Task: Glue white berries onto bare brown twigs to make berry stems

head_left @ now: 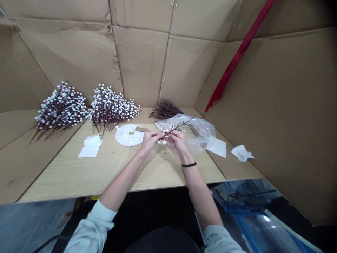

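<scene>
The held twig (184, 123) was dark brown, the berries (164, 142) beside it white. The left bunch (61, 107) and middle bunch (110, 105) showed white dots over reddish-brown stems. The disc (122, 135) was white, the tabletop (79, 175) pale yellow and finely grained, the cardboard (142, 63) tan, the ribbon (220, 92) crimson, the wristband (189, 165) black, the sleeves (91, 226) pale mint.

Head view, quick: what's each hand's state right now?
Left hand: closed, holding the brown twig.
Right hand: at the same twig; whether closed, can't tell.

Two hands (149, 140) (178, 141), one held twig (182, 124), two berried bunches (63, 110) (112, 109), perhaps three papers (91, 146) (218, 147) (241, 153).
</scene>
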### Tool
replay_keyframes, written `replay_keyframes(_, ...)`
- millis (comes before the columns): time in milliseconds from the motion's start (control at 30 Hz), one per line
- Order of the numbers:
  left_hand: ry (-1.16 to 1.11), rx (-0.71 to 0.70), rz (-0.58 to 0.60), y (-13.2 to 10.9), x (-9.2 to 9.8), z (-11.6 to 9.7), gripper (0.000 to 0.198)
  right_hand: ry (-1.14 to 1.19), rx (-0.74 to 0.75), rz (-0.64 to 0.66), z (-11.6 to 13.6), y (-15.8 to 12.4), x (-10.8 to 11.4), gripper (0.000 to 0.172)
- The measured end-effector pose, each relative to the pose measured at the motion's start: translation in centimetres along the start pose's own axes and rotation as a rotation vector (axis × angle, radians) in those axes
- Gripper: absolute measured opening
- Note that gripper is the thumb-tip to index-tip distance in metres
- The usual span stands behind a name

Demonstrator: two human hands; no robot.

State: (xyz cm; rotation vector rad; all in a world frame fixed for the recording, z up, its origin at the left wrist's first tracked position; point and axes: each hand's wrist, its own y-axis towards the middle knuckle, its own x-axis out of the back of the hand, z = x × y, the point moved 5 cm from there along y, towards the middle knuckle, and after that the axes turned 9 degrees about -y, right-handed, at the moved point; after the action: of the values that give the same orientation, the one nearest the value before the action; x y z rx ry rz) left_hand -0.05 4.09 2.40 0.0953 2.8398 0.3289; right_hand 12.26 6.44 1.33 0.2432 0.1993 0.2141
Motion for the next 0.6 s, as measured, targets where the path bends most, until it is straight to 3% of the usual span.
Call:
replay_keyframes(100,0.218,-0.146,-0.074,-0.2,0.3,-0.9,0.024,-0.177,0.034,-0.134,0.0,0.2,1.5,0.025)
replay_keyframes(200,0.382,-0.263,-0.185,-0.5,0.7,-1.5,0.023,-0.582,0.128,-0.349,0.9,-0.4,3.8,0.032)
replay_keyframes(267,0.409,-0.305,-0.246,-0.5,1.1,-1.7,0.024,-0.888,0.157,-0.397,1.6,-1.2,4.8,0.041)
replay_keyframes(333,0.393,-0.303,-0.307,-0.4,1.8,-1.7,0.025,-1.132,0.125,-0.345,1.7,-1.9,5.3,0.059)
replay_keyframes(400,0.369,-0.283,-0.364,-0.3,2.5,-1.6,0.027,-1.291,0.047,-0.19,1.1,-2.4,5.2,0.067)
replay_keyframes(500,0.322,-0.27,-0.404,0.0,3.3,-1.5,0.028,-1.45,-0.065,0.025,-0.3,-2.6,4.1,0.037)
replay_keyframes(600,0.263,-0.264,-0.413,0.2,3.6,-1.3,0.029,-1.607,-0.118,0.015,-1.0,-2.3,2.4,0.023)
